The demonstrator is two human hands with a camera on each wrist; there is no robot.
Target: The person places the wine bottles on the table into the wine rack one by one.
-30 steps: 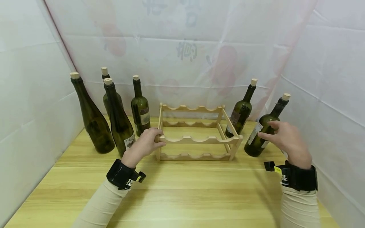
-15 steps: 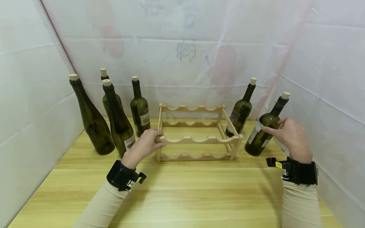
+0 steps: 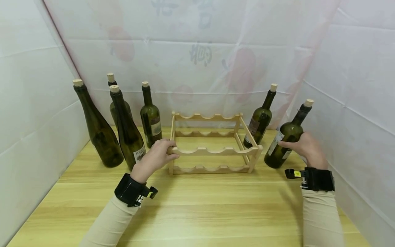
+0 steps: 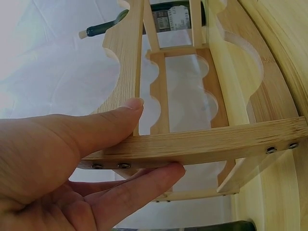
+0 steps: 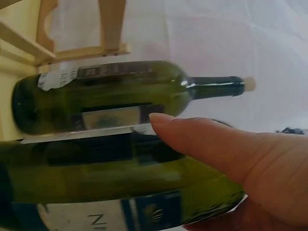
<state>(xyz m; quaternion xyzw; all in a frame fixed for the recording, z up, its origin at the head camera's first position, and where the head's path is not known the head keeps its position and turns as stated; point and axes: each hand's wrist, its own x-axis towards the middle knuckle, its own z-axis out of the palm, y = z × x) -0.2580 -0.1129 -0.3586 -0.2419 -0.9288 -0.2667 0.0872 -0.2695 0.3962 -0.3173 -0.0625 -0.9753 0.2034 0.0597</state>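
Where right hand [image 3: 307, 148] grips bottle [image 3: 289, 132] — fingertips hidden.

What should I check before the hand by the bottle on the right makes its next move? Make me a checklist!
1. Left hand holding the wooden rack: ok, at its left front corner.
2. Right hand round the nearer right-side bottle: ok, thumb across the front.
3. Grip firm: cannot tell; the bottle's far side is hidden.
4. Cork in that bottle: ok.
5. Neighbouring bottle well away: not ok, I think; it stands close, behind and to the left.
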